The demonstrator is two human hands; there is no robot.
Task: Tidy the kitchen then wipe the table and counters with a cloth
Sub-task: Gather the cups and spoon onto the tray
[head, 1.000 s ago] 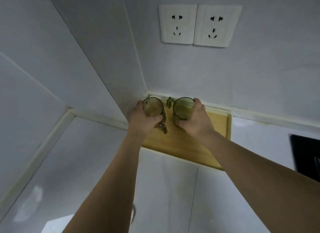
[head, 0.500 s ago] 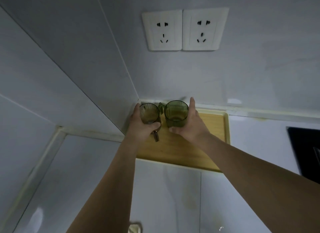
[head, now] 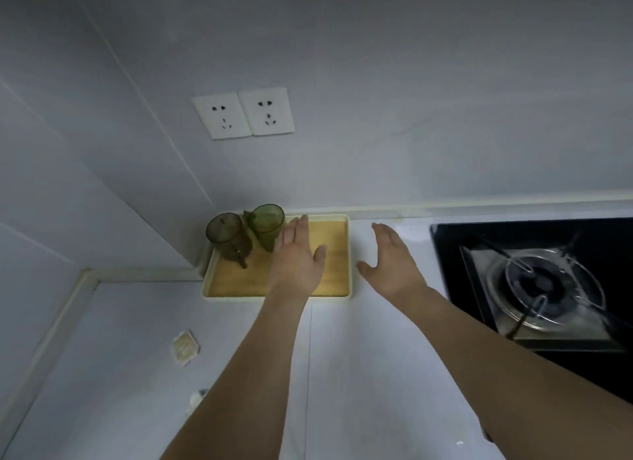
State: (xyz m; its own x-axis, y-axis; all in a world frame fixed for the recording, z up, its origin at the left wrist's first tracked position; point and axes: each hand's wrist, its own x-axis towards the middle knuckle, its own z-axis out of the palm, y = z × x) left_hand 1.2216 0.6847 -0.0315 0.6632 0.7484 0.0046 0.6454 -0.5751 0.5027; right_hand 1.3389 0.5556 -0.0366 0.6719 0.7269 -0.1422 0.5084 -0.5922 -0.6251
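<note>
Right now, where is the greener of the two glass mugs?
In the head view, the green glass mug stands in the tray's far-left corner, just right of the brownish glass mug, below the wall sockets, with the left hand beside it.

I can read no words, brands or numbers anywhere before me. The two wall sockets [head: 244, 115] bear only their pin holes, and the small packet [head: 185, 346] on my tabletop [head: 359, 374] is too blurred to read.
</note>
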